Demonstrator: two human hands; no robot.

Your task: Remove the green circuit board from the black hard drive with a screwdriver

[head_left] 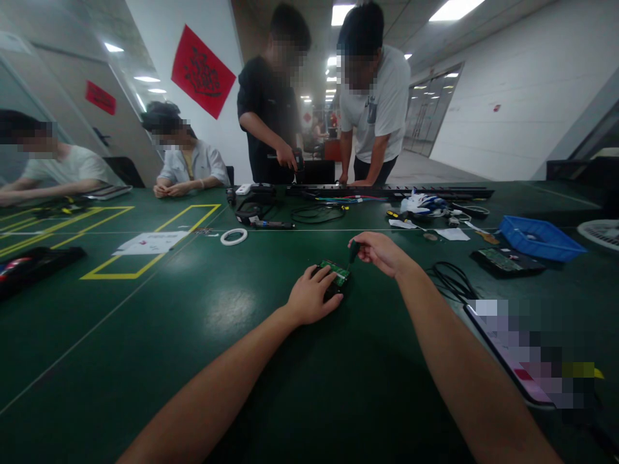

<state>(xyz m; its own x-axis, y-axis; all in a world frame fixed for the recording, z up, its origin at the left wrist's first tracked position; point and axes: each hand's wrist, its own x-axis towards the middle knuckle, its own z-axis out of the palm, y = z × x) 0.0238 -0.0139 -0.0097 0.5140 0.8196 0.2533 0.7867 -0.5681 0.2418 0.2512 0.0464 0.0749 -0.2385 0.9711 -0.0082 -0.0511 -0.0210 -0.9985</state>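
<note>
A green circuit board point(341, 276) lies on the dark green table in front of me, with a dark part beneath it. Across its left side rests my left hand point(316, 295), fingers spread and pressing on the board. My right hand point(380, 253) is closed around a small screwdriver point(354, 250) with a dark handle. The screwdriver points down at the board's right edge; whether its tip touches a screw is too small to tell. Part of the board is hidden under my left fingers.
To the right are a blue tray point(539, 238), another circuit board in a black case point(507, 261), black cables point(452, 280) and a tablet-like screen point(512, 354). A white ring point(234, 236) and paper point(149, 243) lie leftward. Several people stand or sit beyond a long black rail point(387, 192).
</note>
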